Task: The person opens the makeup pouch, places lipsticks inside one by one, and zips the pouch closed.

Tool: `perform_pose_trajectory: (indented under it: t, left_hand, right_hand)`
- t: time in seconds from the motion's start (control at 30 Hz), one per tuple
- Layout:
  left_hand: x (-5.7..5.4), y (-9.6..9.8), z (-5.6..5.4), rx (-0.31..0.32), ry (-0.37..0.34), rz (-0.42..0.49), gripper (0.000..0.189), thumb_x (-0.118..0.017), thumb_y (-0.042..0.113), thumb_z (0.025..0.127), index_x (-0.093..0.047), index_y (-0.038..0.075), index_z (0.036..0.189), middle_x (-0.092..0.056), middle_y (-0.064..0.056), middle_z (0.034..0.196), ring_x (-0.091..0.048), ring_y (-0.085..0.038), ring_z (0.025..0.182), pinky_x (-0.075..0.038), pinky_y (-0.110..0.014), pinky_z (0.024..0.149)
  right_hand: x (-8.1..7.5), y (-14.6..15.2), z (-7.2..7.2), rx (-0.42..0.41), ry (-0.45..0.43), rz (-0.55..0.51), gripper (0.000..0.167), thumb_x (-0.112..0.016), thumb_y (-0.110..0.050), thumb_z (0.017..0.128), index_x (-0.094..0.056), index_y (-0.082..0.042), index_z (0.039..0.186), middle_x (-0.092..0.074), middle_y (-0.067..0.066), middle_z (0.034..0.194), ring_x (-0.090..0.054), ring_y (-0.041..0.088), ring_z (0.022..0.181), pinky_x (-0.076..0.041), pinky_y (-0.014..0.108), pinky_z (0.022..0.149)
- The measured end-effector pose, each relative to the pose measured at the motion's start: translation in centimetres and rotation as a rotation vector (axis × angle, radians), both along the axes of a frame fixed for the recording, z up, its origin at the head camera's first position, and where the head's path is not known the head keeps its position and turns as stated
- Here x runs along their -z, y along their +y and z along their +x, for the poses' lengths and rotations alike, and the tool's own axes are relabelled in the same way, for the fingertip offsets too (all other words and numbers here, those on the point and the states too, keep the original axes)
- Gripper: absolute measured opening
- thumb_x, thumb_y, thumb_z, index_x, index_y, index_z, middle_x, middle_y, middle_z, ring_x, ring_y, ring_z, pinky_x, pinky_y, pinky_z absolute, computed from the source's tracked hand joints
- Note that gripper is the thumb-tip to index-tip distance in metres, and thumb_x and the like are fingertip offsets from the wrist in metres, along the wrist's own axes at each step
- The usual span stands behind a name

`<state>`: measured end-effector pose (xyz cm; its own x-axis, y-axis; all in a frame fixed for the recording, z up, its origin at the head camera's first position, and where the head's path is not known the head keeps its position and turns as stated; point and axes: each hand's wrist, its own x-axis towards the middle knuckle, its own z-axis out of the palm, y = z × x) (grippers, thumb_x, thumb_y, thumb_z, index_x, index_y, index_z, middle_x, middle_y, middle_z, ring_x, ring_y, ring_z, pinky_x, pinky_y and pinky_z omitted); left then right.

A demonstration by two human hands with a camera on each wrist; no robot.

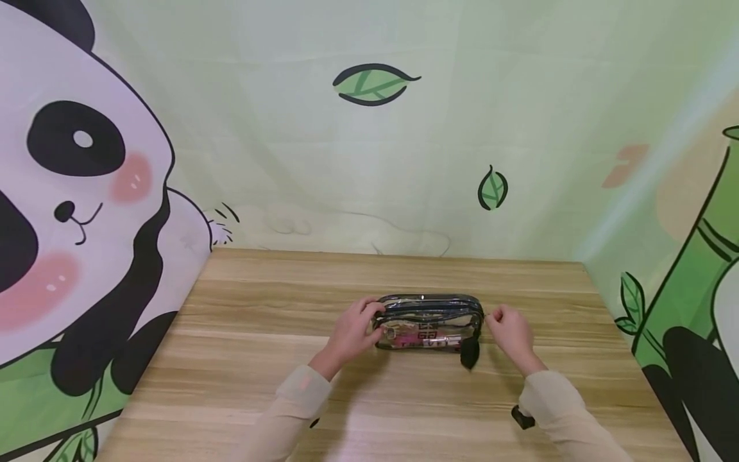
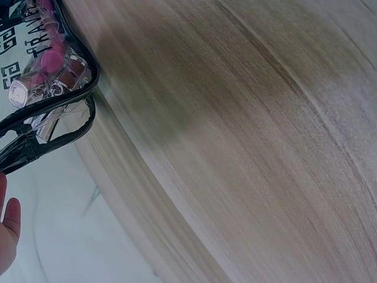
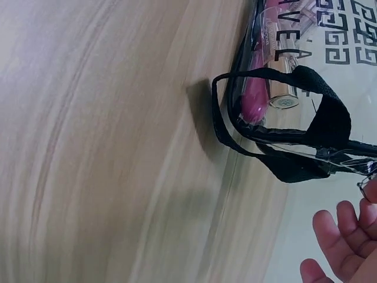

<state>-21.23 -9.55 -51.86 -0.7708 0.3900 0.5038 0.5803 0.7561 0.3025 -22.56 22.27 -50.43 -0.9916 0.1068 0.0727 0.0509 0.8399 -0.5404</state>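
A clear pouch (image 1: 427, 328) with black trim stands upright on the wooden table, with "TRAVEL" lettering and a dark square pattern on its front. Pink items and small cosmetic tubes (image 3: 283, 88) show through the plastic. My left hand (image 1: 351, 330) grips the pouch's left end, fingers over the top corner and thumb at the front. At the right end, my right hand (image 1: 510, 330) pinches the small metal zipper pull (image 3: 366, 184), its other fingers loosely bent. A black strap loop (image 1: 470, 353) hangs from that same end.
The wooden table (image 1: 242, 385) reaches back to a pale green cloth backdrop (image 1: 277, 128) printed with pandas, leaves and bamboo. A small black device (image 1: 523, 417) sits by the right sleeve.
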Motion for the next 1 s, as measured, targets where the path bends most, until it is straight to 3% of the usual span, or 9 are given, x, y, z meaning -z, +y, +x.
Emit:
perform_pose_trajectory:
  t: [0.5, 0.8, 1.0]
  left_hand:
    - [0.0, 0.1, 0.0, -0.009, -0.011, -0.048, 0.034, -0.068, 0.021, 0.073, -0.054, 0.016, 0.103, -0.056, -0.005, 0.111, -0.055, -0.019, 0.098, -0.049, -0.031, 0.079]
    - [0.0, 0.1, -0.2, -0.006, 0.002, -0.034, 0.035, -0.069, 0.019, 0.071, -0.054, 0.016, 0.103, -0.056, -0.006, 0.111, -0.055, -0.02, 0.098, -0.049, -0.032, 0.08]
    - [0.0, 0.0, -0.3, -0.014, -0.017, -0.03, 0.035, -0.069, 0.019, 0.072, -0.054, 0.016, 0.104, -0.056, -0.005, 0.111, -0.055, -0.021, 0.099, -0.048, -0.033, 0.081]
  right_hand:
    - [1.2, -0.1, 0.0, -0.002, -0.122, -0.131, 0.02, -0.051, -0.016, 0.079, -0.05, -0.005, 0.063, -0.052, 0.002, 0.055, -0.044, 0.014, 0.052, -0.032, 0.025, 0.046]
    - [1.4, -0.2, 0.0, -0.001, -0.14, -0.192, 0.02, -0.05, -0.015, 0.08, -0.05, -0.004, 0.063, -0.058, 0.009, 0.059, -0.048, 0.012, 0.052, -0.035, 0.024, 0.048]
    - [1.6, -0.2, -0.1, -0.011, -0.164, -0.216, 0.02, -0.049, -0.012, 0.08, -0.051, -0.002, 0.063, -0.06, 0.018, 0.065, -0.06, 0.023, 0.058, -0.04, 0.023, 0.051]
